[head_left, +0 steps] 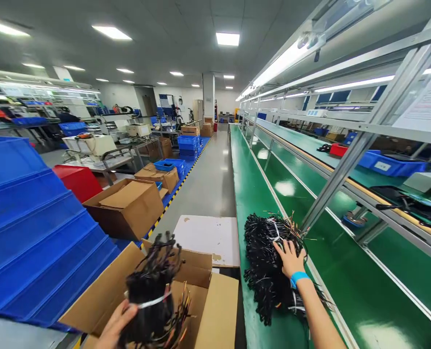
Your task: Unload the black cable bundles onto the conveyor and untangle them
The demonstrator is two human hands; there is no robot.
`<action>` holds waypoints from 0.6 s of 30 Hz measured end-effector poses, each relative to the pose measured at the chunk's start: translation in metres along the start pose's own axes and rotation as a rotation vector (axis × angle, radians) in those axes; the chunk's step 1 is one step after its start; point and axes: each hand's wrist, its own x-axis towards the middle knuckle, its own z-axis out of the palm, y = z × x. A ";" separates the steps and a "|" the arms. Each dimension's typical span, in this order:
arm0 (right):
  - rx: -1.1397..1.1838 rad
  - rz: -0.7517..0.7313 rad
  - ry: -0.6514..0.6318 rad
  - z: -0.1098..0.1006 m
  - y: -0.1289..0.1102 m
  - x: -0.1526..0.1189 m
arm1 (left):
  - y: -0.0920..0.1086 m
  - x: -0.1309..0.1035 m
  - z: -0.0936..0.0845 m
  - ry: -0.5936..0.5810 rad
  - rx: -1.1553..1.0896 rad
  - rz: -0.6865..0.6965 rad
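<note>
My left hand (118, 325) grips a bundle of black cables (150, 295) bound with a white tie, its copper-coloured ends to the right. This bundle is above the open cardboard box (217, 310). On the green bench, my right hand (292, 259), a blue band at its wrist, lies with fingers spread on a pile of black cable bundles (262, 271). White ties hold these bundles too, and bare wire ends stick out at their right side. The inside of the box is partly hidden by the held bundle.
Stacked blue bins (44, 228) stand at the left, with a cardboard carton (128, 203) beyond them. A white board (208, 237) is behind the box. Metal frame posts (341, 186) rise along the green bench (246, 169). An aisle (215, 169) runs ahead.
</note>
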 end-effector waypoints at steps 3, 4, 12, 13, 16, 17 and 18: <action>0.159 -0.115 -0.007 -0.002 -0.041 -0.017 | 0.015 -0.011 0.033 -0.159 -0.045 0.090; 0.241 -0.200 -0.043 -0.003 -0.057 -0.028 | 0.020 -0.014 0.045 -0.199 -0.040 0.143; 1.711 -0.209 -0.270 0.048 -0.144 -0.134 | 0.038 -0.057 0.143 -0.517 0.386 0.502; 1.744 -0.133 -0.197 0.055 -0.140 -0.141 | 0.038 -0.064 0.152 -0.503 0.456 0.532; 1.713 0.013 0.001 0.057 -0.108 -0.158 | 0.040 -0.084 0.170 -0.676 0.569 0.582; 1.662 0.035 0.064 0.050 -0.092 -0.164 | 0.041 -0.088 0.173 -0.780 0.582 0.585; 1.587 0.054 0.130 0.041 -0.074 -0.170 | 0.042 -0.091 0.175 -0.879 0.595 0.582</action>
